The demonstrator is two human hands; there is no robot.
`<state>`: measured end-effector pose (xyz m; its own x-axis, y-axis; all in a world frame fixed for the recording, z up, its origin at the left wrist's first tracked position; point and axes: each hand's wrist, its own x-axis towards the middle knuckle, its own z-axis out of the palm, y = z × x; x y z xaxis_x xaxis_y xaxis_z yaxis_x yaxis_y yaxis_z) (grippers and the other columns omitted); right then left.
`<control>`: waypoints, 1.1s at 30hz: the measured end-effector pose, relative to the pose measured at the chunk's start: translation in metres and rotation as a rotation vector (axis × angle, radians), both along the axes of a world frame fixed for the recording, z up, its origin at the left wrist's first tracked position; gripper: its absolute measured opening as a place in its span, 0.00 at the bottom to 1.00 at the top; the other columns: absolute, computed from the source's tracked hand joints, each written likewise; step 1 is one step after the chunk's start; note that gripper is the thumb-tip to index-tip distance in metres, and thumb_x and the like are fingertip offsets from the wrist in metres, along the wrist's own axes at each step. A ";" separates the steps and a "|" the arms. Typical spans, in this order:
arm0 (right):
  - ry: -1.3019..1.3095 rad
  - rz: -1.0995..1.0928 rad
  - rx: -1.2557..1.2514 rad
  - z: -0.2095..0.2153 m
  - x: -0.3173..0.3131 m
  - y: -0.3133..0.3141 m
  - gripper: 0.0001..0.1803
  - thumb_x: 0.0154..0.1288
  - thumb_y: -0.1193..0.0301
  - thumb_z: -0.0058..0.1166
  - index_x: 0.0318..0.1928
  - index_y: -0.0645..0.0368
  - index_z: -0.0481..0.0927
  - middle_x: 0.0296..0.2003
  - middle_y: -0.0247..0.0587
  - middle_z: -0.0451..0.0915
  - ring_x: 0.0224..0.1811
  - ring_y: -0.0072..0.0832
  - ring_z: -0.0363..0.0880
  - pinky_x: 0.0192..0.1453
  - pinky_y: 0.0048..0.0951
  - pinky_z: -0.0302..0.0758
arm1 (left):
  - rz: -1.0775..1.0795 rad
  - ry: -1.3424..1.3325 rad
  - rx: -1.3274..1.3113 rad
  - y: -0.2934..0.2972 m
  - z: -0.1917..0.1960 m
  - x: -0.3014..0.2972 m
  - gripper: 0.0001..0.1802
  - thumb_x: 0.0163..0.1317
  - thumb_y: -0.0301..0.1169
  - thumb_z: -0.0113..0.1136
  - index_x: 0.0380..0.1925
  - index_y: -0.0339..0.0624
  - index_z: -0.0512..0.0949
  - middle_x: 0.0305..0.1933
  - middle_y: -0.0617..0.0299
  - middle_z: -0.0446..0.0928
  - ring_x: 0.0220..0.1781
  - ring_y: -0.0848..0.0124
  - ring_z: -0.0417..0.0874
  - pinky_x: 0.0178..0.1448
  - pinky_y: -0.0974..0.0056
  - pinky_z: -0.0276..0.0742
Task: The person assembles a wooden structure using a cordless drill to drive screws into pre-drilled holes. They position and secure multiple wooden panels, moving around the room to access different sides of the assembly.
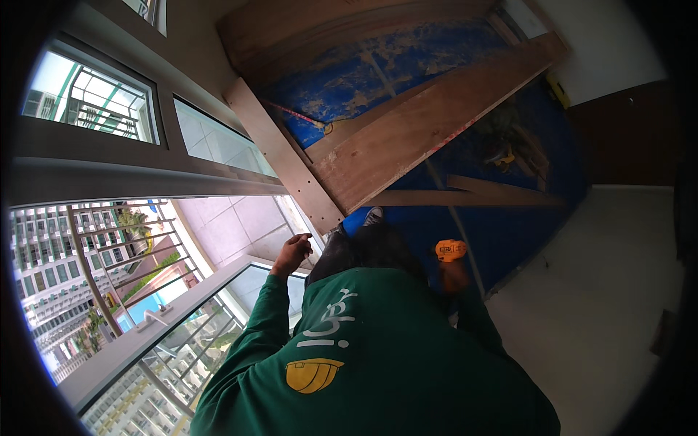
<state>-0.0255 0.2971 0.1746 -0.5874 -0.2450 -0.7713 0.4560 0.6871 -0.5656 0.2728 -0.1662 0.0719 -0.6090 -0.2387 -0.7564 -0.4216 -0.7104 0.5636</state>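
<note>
Head view: wooden boards [407,131] on blue sheeting [509,232] beyond the orange drill [450,250].

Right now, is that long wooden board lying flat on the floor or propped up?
Propped up, tilted. The long wooden board slants, its lower end resting near the narrow plank and its far end raised above the blue floor sheet.

Light: daylight came through the window [94,98] left of the hand | room dimmer | edges bent, dark rim | right hand [452,276] blurred
</note>
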 end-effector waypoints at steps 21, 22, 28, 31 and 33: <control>-0.266 -0.286 0.096 -0.123 0.143 0.069 0.10 0.72 0.73 0.58 0.51 0.60 0.79 0.42 0.41 0.81 0.45 0.34 0.82 0.47 0.41 0.82 | 0.032 -0.181 -0.155 -0.031 0.040 0.048 0.19 0.83 0.38 0.59 0.61 0.34 0.77 0.41 0.60 0.80 0.39 0.70 0.83 0.43 0.67 0.79; -0.295 -0.321 0.081 -0.120 0.142 0.067 0.09 0.72 0.73 0.58 0.50 0.60 0.79 0.41 0.41 0.80 0.44 0.34 0.82 0.46 0.40 0.82 | 0.024 -0.129 -0.133 -0.027 0.046 0.044 0.19 0.83 0.39 0.59 0.61 0.35 0.78 0.41 0.61 0.81 0.40 0.71 0.84 0.44 0.67 0.79; -0.305 -0.481 -0.068 -0.088 0.104 0.040 0.07 0.68 0.75 0.60 0.44 0.59 0.78 0.34 0.40 0.78 0.35 0.32 0.82 0.40 0.37 0.82 | -0.553 -0.136 -0.377 -0.044 0.061 -0.004 0.19 0.83 0.43 0.56 0.56 0.40 0.83 0.40 0.63 0.83 0.40 0.73 0.84 0.45 0.65 0.80; -0.153 -0.526 -0.134 -0.076 0.084 0.004 0.06 0.66 0.76 0.61 0.41 0.59 0.78 0.31 0.39 0.77 0.31 0.32 0.82 0.37 0.35 0.83 | -0.736 -0.048 -0.452 -0.077 0.064 -0.029 0.19 0.82 0.44 0.56 0.54 0.39 0.84 0.37 0.63 0.82 0.38 0.73 0.83 0.43 0.64 0.80; -0.155 -0.687 -0.173 -0.075 0.081 -0.032 0.06 0.65 0.76 0.62 0.40 0.59 0.78 0.29 0.39 0.76 0.28 0.31 0.82 0.35 0.34 0.83 | -0.833 0.041 -0.522 -0.106 0.062 -0.040 0.17 0.83 0.40 0.55 0.52 0.38 0.84 0.36 0.60 0.82 0.37 0.70 0.84 0.43 0.61 0.81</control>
<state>0.0556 0.2653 0.0998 -0.5394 0.0137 -0.8420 0.8365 0.1234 -0.5338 0.2326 -0.2723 0.1340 -0.7578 -0.0196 -0.6522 -0.6474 0.1474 0.7478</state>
